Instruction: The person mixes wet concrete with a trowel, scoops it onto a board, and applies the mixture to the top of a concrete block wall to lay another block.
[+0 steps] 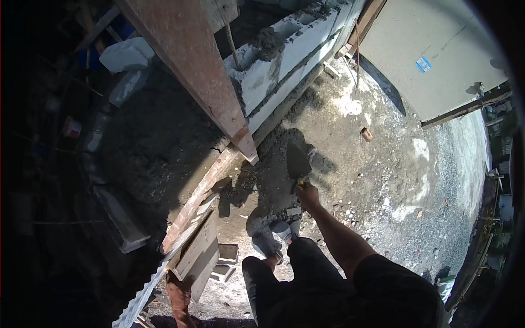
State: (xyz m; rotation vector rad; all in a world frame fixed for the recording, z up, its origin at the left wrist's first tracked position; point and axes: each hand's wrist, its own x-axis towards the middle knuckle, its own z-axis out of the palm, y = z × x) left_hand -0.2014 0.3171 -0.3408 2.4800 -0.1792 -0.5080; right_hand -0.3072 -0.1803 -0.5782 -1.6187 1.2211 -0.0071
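Observation:
My right hand [307,195] is closed around the handle of a pointed masonry trowel [298,162], with a bit of yellow showing at the grip. The dark blade points away from me, above the dirt ground. My arm reaches forward from the lower right. A low wall of hollow concrete blocks [268,90] runs up and to the right beyond the trowel, with grey mortar along its joints and top. My left hand does not show.
A thick wooden beam [197,65] slants across the upper left, close to the wall. Hollow blocks [225,262] and boards [194,246] stand left of my feet. A corrugated sheet edge [141,298] lies lower left. A large grey panel [437,54] stands upper right; a brick piece [366,134] lies on the ground.

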